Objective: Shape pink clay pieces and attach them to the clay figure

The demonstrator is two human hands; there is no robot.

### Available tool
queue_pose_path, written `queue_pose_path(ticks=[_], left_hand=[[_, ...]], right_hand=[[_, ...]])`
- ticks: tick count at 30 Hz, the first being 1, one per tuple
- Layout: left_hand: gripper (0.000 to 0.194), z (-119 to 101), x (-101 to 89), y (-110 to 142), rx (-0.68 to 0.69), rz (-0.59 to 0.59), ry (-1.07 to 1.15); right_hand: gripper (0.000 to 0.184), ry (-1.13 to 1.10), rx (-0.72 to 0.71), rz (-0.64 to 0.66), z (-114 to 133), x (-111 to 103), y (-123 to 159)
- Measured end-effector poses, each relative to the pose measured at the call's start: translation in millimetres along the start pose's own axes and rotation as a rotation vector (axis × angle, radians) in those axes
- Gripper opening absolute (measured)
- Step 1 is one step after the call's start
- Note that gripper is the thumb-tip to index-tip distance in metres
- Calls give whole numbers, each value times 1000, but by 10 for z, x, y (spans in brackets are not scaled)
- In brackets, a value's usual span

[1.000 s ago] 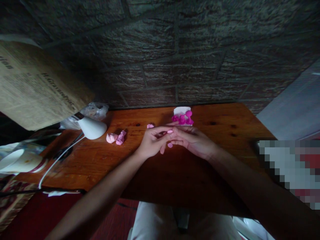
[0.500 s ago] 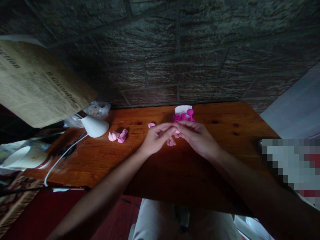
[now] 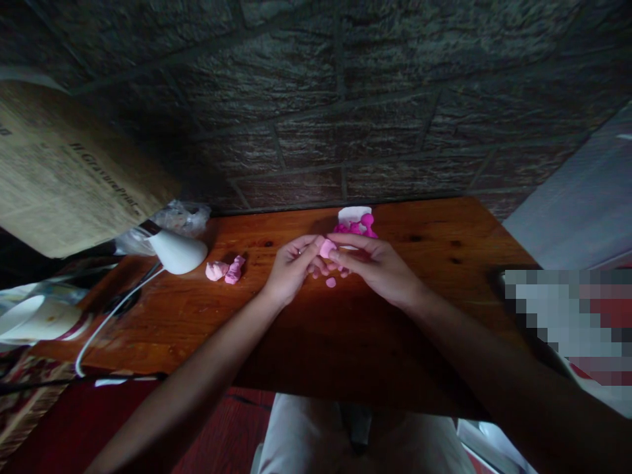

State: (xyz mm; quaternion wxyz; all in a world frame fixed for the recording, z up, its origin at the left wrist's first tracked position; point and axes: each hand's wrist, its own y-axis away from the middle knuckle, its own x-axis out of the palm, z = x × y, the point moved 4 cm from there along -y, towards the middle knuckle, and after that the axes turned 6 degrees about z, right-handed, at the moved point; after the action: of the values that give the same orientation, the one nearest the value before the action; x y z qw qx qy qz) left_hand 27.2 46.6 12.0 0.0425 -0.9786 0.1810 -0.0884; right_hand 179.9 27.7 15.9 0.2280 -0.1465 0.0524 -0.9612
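Above the middle of the wooden table (image 3: 197, 329), a piece of pink modelling clay (image 3: 327, 248) is pinched between my two hands. My left hand (image 3: 292, 268) grips its left side with thumb and fingers. From the right, my right hand (image 3: 378, 263) presses thumb and forefinger against it. A small flat pink piece (image 3: 330, 282) shows just below the fingers. Behind my right hand, bright magenta pieces (image 3: 356, 228) sit by a white card or paper (image 3: 354, 214). Two pale pink lumps (image 3: 224, 270) lie apart to the left.
A lamp with a white base (image 3: 180, 251) and a newsprint-patterned shade (image 3: 74, 171) stands at the left, its white cable (image 3: 106, 322) running to the front edge. A paper cup (image 3: 44, 318) lies at far left. A dark stone-patterned wall (image 3: 306, 99) rises behind the table.
My fingers have shifted, and the pink clay between them is now more exposed. The view has swung slightly, so the table things appear further left. The small pink lump by my left hand is hidden now.
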Motion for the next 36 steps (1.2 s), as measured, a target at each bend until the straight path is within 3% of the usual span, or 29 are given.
queue_pose_path(ticks=[5,13,21,26,31,36], left_hand=[[48,24,28,9,-101,13,110],[41,37,51,18,-173,155,151],[38,24,98,40,-178,215,219],[47,21,98,49,-142,242,145],[42,6,72,28,-106,195,67],[40,-38,35,9,-46,133,171]], right_hand=[[42,107,-46,50,-13,36,-2],[40,156,-93,130,16,83,17],[26,165,-112,73,35,74,34],[14,164,-130,46,52,50,38],[26,207,-135,56,60,46,19],[39,183,-149,125,60,70,1]])
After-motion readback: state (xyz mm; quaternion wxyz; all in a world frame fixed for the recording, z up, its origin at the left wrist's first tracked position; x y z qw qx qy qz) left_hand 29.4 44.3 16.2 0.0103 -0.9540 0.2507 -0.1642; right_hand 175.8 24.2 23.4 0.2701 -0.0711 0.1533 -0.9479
